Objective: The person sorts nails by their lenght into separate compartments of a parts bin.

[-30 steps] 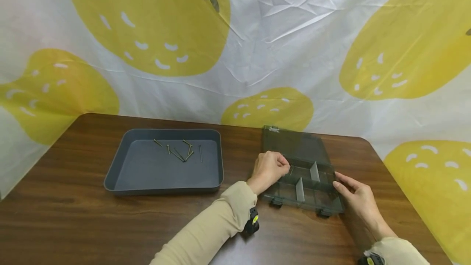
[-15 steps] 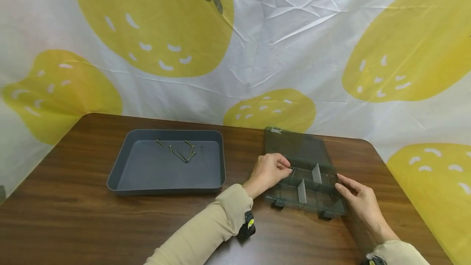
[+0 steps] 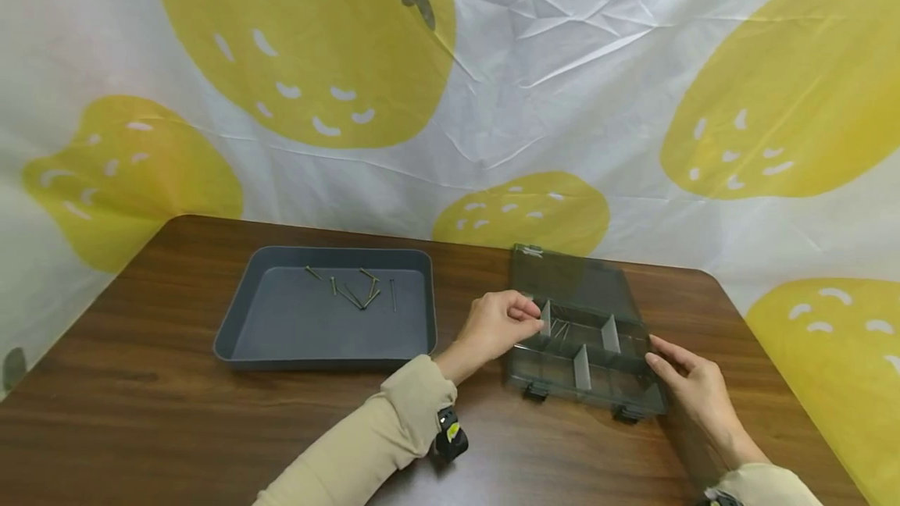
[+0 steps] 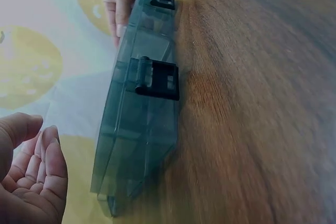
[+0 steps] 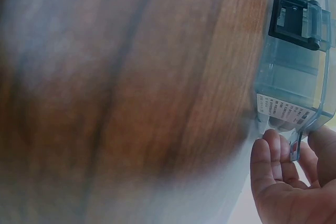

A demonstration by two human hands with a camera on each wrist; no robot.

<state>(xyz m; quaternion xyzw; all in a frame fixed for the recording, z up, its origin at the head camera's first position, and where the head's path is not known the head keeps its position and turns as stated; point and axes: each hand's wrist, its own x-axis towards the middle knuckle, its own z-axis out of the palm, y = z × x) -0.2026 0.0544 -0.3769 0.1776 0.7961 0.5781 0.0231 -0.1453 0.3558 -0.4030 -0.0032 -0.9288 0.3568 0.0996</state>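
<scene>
A smoky clear plastic compartment box [image 3: 548, 369] lies on the table, its lid [image 3: 580, 279] folded back behind it. Several thin silvery nails [image 3: 560, 328] lie in a rear compartment toward its left. My left hand [image 3: 495, 325] hovers at the box's left edge. In the left wrist view its thumb and loosely bent fingers are apart, with nothing between them. My right hand [image 3: 699, 393] holds the right end of the box, thumb on the upper rim and fingers along the side. The right wrist view shows those fingers [image 5: 275, 156] beside the labelled end wall.
A dark grey tray [image 3: 295, 338] stands to the left, with several brass-coloured screws [image 3: 370, 299] and a thin grey nail [image 3: 394, 295] in it. The wooden table [image 3: 162, 412] ends at a lemon-print cloth [image 3: 337, 170] behind. Two black latches [image 3: 536, 391] front the box.
My left hand has drawn back left from the rear compartment and let go of a nail, which now lies there with others. The right hand keeps its hold on the box.
</scene>
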